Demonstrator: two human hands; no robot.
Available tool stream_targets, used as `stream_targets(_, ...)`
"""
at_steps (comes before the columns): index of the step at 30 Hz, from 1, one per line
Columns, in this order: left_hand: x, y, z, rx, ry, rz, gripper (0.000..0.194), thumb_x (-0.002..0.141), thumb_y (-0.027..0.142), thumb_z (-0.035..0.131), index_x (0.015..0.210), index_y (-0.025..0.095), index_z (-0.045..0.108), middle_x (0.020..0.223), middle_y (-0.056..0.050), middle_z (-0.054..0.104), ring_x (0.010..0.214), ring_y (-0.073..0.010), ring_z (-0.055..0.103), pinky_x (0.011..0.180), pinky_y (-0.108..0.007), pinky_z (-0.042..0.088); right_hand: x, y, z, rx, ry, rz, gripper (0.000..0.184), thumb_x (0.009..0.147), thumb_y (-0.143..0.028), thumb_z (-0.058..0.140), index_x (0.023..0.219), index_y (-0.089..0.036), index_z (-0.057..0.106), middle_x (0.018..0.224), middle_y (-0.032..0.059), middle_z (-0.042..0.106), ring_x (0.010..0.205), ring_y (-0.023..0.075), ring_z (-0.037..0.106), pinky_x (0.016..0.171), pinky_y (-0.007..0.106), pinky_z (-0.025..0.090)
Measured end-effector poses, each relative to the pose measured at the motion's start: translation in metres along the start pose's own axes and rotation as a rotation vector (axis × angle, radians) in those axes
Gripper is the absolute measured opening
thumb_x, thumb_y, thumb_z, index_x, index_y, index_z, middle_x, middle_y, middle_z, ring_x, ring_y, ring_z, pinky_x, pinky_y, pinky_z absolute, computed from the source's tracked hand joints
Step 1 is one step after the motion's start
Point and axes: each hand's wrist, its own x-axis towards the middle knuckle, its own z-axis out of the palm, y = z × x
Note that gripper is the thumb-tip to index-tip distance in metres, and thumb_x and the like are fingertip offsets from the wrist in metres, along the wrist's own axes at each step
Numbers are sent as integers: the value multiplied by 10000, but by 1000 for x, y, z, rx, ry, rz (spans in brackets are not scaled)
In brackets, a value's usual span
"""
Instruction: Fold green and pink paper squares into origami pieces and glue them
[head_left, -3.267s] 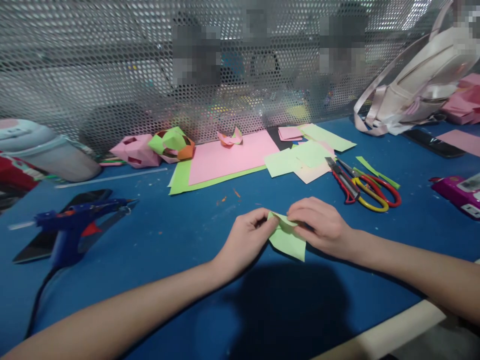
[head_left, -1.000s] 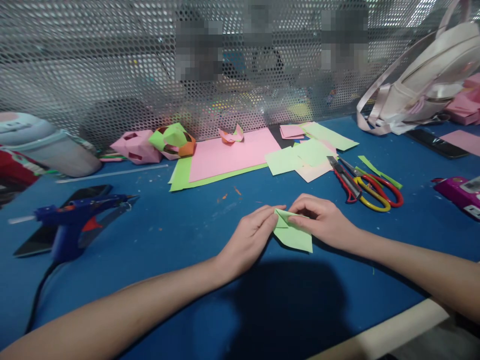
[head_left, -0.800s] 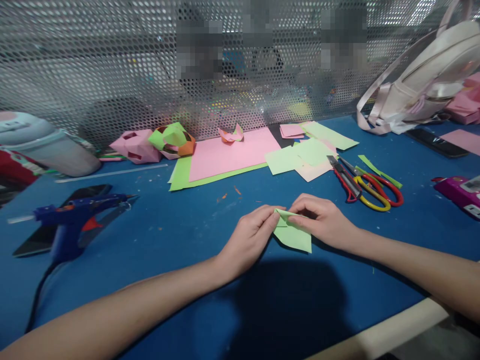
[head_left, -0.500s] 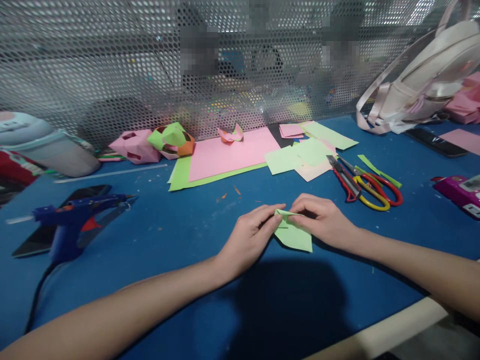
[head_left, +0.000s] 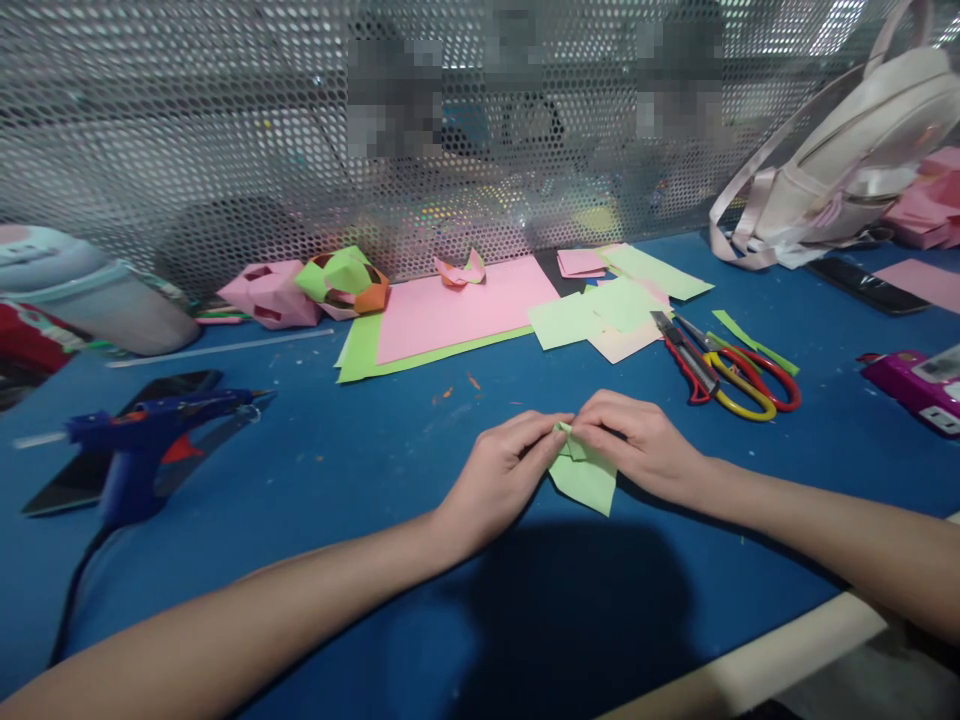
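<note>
A light green piece of paper [head_left: 587, 482] is pinched between both hands just above the blue table [head_left: 360, 455]. Its upper edge is folded over, and the lower part hangs toward me with a pointed corner. My left hand [head_left: 504, 470] grips the fold from the left with thumb and fingers. From the right, my right hand [head_left: 637, 438] pinches the same edge, its thumb close to the left thumb. The fingertips partly hide the top of the fold.
A blue glue gun [head_left: 142, 435] lies at left over a dark phone [head_left: 64, 480]. Scissors [head_left: 750, 390] and a box cutter [head_left: 686, 360] lie at right. Pink paper [head_left: 465, 315], folded paper shapes [head_left: 274, 292] and a backpack [head_left: 870, 140] stand along the perforated metal panel [head_left: 247, 130].
My right hand has moved slightly left, closer to the left hand. The paper's top edge is folded over further, and its lower corner has shifted a little down and left.
</note>
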Motion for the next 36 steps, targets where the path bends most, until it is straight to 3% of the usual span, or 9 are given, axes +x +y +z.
stream_targets(14, 0, -1, 1, -3, -5, 61, 234, 932, 211, 515, 1062, 202, 711, 960, -56, 700, 870, -157, 623, 777, -259, 473, 0, 3, -4, -148, -31, -230, 183, 961, -193, 444, 930, -144, 617, 855, 81, 607, 817, 161, 540, 732, 315, 481)
stream_targets(24, 0, -2, 1, 5, 13, 80, 199, 913, 195, 539, 958, 185, 733, 941, -61, 712, 852, -162, 643, 759, -268, 492, -2, 5, -2, -214, 7, -290, 186, 954, -204, 449, 927, -155, 626, 841, 87, 634, 803, 170, 568, 715, 316, 497)
stream_targets(36, 0, -2, 0, 6, 36, 43, 196, 908, 219, 558, 1012, 182, 719, 924, -51, 717, 844, -159, 646, 749, -264, 498, 0, 6, -1, -215, 13, -312, 163, 946, -182, 472, 884, -155, 619, 811, 80, 631, 784, 163, 568, 696, 310, 495)
